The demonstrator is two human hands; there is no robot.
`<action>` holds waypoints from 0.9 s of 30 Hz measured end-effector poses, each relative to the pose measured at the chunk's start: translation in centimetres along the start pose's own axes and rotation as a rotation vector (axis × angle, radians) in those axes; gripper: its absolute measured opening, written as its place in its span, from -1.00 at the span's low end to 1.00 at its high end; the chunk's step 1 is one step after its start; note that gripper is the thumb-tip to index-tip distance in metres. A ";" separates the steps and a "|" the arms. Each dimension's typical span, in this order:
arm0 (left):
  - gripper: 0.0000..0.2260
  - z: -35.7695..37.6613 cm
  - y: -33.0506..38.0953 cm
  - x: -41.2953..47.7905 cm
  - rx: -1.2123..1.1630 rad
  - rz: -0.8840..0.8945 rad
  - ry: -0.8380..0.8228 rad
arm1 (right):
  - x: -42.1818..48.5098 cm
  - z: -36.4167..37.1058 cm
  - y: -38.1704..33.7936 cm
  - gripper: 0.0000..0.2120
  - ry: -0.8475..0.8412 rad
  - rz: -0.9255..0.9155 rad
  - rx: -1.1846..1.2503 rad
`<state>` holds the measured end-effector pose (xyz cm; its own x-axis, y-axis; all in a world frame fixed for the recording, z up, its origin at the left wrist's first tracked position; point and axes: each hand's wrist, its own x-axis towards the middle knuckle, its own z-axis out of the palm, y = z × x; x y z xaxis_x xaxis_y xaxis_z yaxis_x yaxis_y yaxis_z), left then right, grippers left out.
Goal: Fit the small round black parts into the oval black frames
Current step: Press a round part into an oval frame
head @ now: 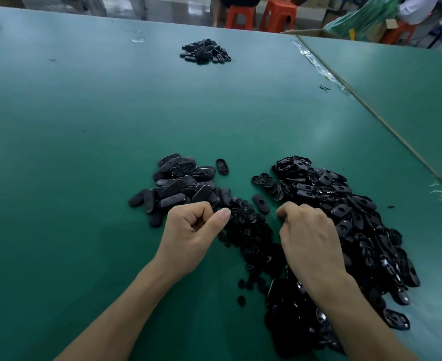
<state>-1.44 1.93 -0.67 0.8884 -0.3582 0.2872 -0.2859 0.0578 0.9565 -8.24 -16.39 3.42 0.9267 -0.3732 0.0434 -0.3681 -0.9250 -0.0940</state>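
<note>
Small round black parts (248, 230) lie in a heap between my hands on the green table (84, 152). To its right spreads a large pile of oval black frames (344, 204); to its left, a pile of closed oval pieces (178, 183). My left hand (191, 230) rests at the heap's left edge, fingers curled, thumb tip touching the round parts; nothing shows in its grip. My right hand (308, 235) lies knuckles up at the frame pile's left edge, fingers curled under, whatever they hold hidden. Two single ovals (222, 166) (261, 203) lie apart.
A smaller pile of black oval pieces (205, 52) sits far back on the table. A taped seam (370, 110) runs diagonally at the right to a second green table. Orange stools (261, 14) stand beyond the far edge. A small black scrap (324, 88) lies near the seam.
</note>
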 end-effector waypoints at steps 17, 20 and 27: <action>-0.57 0.0 0.3 -0.1 0.042 -0.023 -0.050 | -0.3 -0.6 0.5 -0.75 0.078 -0.019 -0.003; -0.62 -0.1 0.2 -0.1 0.017 -0.045 -0.070 | -0.3 -0.5 0.6 -0.80 0.173 -0.083 0.292; -0.51 -0.2 0.2 -0.1 0.077 -0.056 -0.171 | -1.5 0.7 -1.8 -0.89 0.207 -0.279 0.756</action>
<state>-1.52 2.15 -0.45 0.8314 -0.5127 0.2140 -0.2698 -0.0358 0.9623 -8.93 -14.11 2.82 0.9166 -0.2114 0.3392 0.0912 -0.7156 -0.6925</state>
